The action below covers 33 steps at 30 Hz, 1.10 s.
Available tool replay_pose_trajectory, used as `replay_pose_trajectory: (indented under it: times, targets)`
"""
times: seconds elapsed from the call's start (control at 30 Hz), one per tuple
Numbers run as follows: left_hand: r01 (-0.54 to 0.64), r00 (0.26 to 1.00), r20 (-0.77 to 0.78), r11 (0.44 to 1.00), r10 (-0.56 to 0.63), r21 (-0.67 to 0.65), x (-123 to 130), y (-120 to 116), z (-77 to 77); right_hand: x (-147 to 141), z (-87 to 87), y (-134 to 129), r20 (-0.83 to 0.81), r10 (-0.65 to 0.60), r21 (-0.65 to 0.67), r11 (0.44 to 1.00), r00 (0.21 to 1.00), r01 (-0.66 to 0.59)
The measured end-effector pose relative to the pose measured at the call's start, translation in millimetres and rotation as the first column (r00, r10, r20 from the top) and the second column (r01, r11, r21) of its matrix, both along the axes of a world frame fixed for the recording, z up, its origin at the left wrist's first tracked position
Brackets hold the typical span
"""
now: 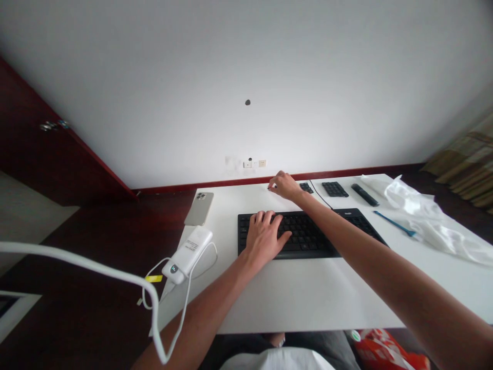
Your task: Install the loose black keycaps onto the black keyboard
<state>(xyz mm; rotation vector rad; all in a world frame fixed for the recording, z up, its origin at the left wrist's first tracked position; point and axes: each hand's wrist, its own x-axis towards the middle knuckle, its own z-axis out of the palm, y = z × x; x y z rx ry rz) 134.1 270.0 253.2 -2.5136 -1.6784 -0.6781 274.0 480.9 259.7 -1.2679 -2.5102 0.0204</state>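
Observation:
My left hand (265, 234) lies spread over the left part of a black keyboard (300, 254), its fingers apart on the keys. Beyond the keyboard's back edge, my right hand (285, 184) reaches to the far side of the white desk. Its thumb and forefinger are pinched at a small dark piece that looks like a keycap (268, 188). Just right of that hand lies a cluster of black keys (306, 187), partly covered by the wrist. A second block of black keys (335, 189) sits farther right. My right forearm hides part of the keyboard.
A phone (200, 208) and a white power bank (188, 254) with a looped cable lie at the desk's left edge. Another white cable (115, 274) hangs in front. Rightward are a black bar-shaped object (364, 195), a blue brush-like tool (395, 223) and clear plastic wrapping (435, 221).

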Motion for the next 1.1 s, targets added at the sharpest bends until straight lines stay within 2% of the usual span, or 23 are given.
replay_pose_trajectory:
  times: [0.1,0.17,0.27,0.4,0.57,0.7,0.9,1.1]
  targets:
    - [0.000,1.000,0.010,1.000,0.000,0.001,-0.4,0.3,-0.1,5.8,4.1,-16.3,-0.142,0.116,-0.002,0.993,0.983,-0.118]
    - [0.003,1.000,0.012,1.000,-0.003,0.006,-0.9,0.4,-0.2,18.5,5.9,-29.6,-0.244,0.135,-0.045,0.988,0.960,-0.150]
    - [-0.004,1.000,0.011,1.000,0.004,0.010,-1.2,0.5,-0.5,46.4,5.2,-49.3,-0.349,0.079,-0.143,0.980,0.934,-0.137]
    - [-0.043,0.999,0.008,0.999,0.043,0.003,-0.1,1.3,-1.7,79.0,-4.2,-70.5,-0.439,-0.009,-0.256,0.960,0.898,-0.116]
    - [-0.044,0.999,0.004,0.999,0.044,0.001,1.0,2.3,-4.0,91.6,-13.4,-84.7,-0.419,0.001,-0.281,0.951,0.908,-0.130]
    - [-0.040,0.999,0.003,0.999,0.040,0.007,0.9,1.6,-4.5,91.8,-8.7,-86.9,-0.375,0.030,-0.275,0.951,0.927,-0.142]
    - [-0.029,1.000,0.000,1.000,0.029,-0.003,1.3,1.6,-2.8,90.1,-1.0,-94.2,-0.459,0.017,-0.272,0.949,0.888,-0.159]
    - [-0.035,0.999,-0.005,0.999,0.035,-0.005,1.7,2.5,-3.1,88.3,4.3,-99.7,-0.376,0.056,-0.273,0.947,0.925,-0.168]
